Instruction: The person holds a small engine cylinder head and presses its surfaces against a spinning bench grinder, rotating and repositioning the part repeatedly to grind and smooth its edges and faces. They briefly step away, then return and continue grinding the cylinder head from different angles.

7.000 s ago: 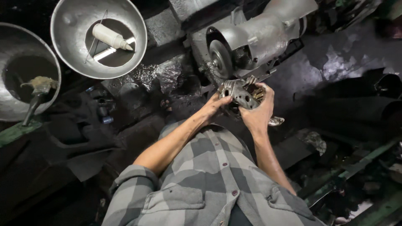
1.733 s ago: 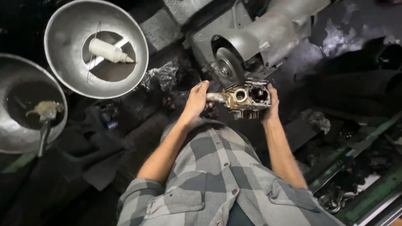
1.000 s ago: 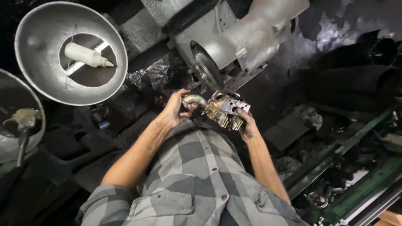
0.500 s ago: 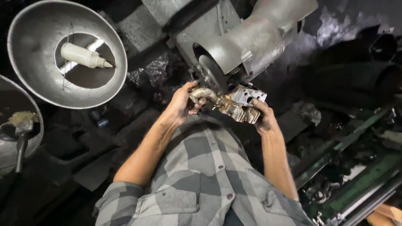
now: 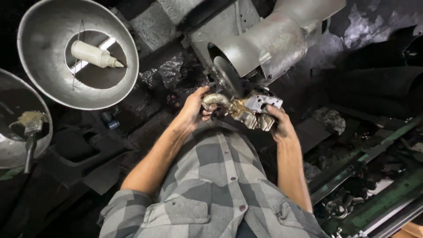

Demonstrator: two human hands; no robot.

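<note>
Both hands hold one metal casting (image 5: 246,110), a brass-coloured, lumpy part with a curved pipe-like end on the left and a grey block-shaped end on the right. The left hand (image 5: 194,110) wraps the curved end, its fingers curled around it with the thumb raised along the top. The right hand (image 5: 278,125) grips the block end from the near side, its fingers closed behind and under the part; the fingertips are mostly hidden. The casting sits at the centre of the scene, pressed up against the dark grinding wheel (image 5: 229,79), touching its near edge. The wheel is partly shrouded by a large grey metal housing (image 5: 269,44) that runs to the far right. At far left, a round metal bowl (image 5: 42,79) with an open bottom shows a white tube (image 5: 94,55) lying below it. Further left, a second bowl (image 5: 11,152) holds a worn brush (image 5: 30,128). At near centre is the person's grey checked shirt (image 5: 211,194), sleeves rolled up. Green metal rails (image 5: 379,207) lie at near right among dark scrap.
</note>
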